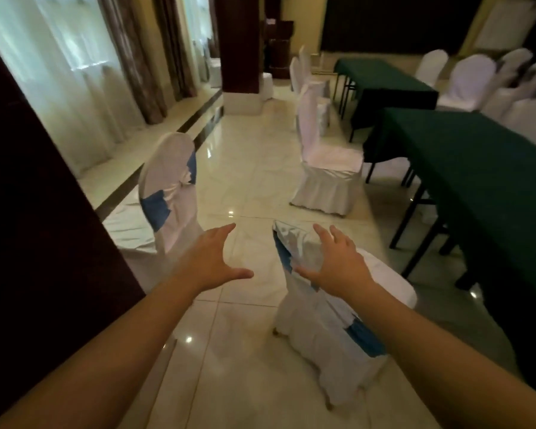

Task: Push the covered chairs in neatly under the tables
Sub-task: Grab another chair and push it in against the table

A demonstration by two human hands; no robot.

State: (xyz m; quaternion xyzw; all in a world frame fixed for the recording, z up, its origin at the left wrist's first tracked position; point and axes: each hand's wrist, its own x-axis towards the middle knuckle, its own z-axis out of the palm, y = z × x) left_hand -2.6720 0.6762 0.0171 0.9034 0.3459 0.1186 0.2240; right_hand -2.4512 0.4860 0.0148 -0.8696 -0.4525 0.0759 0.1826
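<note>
Glossy cream tile floor (254,168) reflected ceiling lights. Sheer-curtained windows (59,72) glowed along left wall; brown drapes (130,57) between. Dark pillar (239,41) stood mid-room. Yellow back wall (304,13).

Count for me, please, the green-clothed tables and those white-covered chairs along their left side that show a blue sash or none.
Green-clothed tables: 2
Chairs with blue sash: 2
Chairs without a visible sash: 3
Total: 7

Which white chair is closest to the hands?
The chair with the blue sash right under the right hand. The other sashed chair stands left by the wall; the plain ones are farther off.
</note>
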